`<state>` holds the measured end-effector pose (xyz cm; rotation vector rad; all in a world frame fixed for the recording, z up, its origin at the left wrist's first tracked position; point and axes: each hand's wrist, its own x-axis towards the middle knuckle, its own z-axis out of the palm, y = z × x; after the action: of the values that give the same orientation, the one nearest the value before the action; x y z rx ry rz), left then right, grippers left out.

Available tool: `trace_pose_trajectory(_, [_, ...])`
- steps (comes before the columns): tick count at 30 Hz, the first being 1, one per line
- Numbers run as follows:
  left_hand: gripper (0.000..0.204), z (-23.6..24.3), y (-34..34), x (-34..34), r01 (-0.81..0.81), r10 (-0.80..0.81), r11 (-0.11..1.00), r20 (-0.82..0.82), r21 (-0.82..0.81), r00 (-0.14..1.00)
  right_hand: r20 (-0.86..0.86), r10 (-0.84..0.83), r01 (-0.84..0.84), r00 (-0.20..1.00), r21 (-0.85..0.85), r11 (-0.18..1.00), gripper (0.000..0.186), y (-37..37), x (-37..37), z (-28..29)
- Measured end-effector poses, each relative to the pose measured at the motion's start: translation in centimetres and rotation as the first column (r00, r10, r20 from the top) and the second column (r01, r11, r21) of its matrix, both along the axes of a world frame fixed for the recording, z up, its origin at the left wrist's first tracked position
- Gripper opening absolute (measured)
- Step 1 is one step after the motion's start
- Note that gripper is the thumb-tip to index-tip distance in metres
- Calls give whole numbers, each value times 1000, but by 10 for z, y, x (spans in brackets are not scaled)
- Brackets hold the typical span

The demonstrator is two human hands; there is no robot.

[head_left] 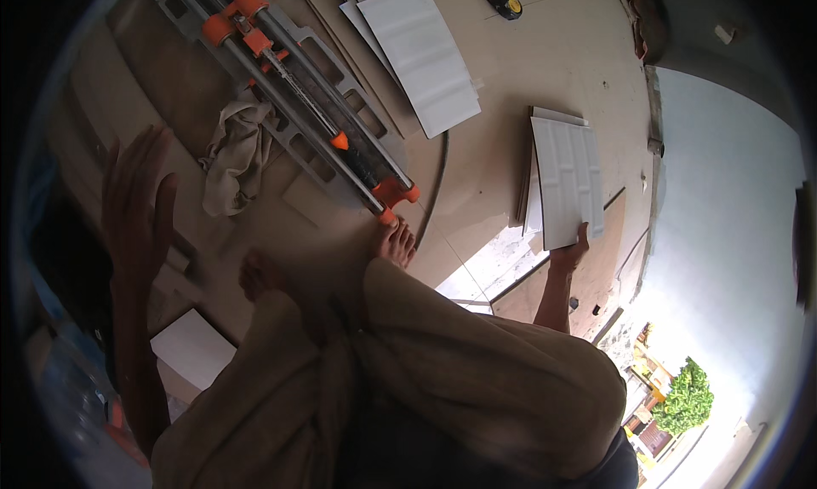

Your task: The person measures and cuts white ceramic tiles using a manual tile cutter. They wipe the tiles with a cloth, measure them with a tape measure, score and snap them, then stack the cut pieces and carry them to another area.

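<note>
At the right, my right hand (572,251) grips the lower edge of a white wall tile (566,178) with a raised brick-like pattern. The tile stands tilted, with more tiles right behind it. My left hand (140,200) is raised at the left with its fingers stretched out, holding nothing. Between my hands lies a manual tile cutter (302,102) with metal rails and orange fittings; its near end is beside my foot. A crumpled cloth (234,161) rests against the cutter's left side, not far from my left hand.
Several white tiles (417,55) lie stacked beyond the cutter. A yellow and black tape measure (504,0) is at the far edge. A flat pale piece (194,348) lies by my left knee. A pale wall (723,200) rises at the right, near a bright opening with a green tree (685,397).
</note>
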<state>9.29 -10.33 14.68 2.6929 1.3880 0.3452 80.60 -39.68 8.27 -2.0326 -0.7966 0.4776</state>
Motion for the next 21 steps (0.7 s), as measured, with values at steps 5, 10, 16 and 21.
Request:
trace_pose_trajectory(5, [41,-9,-4,-6,-17,16,999,-23,-31,1000,-669,-224,420,709,146,896,40,14,-7,5])
trace_pose_trajectory(10, [40,-17,-8,-16,-27,26,999,-20,-43,999,-631,-303,446,714,75,892,50,5,1,-1])
trace_pose_trajectory(16, [40,-22,-12,-14,-93,92,990,-16,-105,996,-645,-372,483,667,-6,876,52,-21,30,-21])
trace_pose_trajectory(21, [40,-28,-15,-15,-125,125,981,-11,-151,992,-683,-410,451,605,-130,883,55,-43,66,-45])
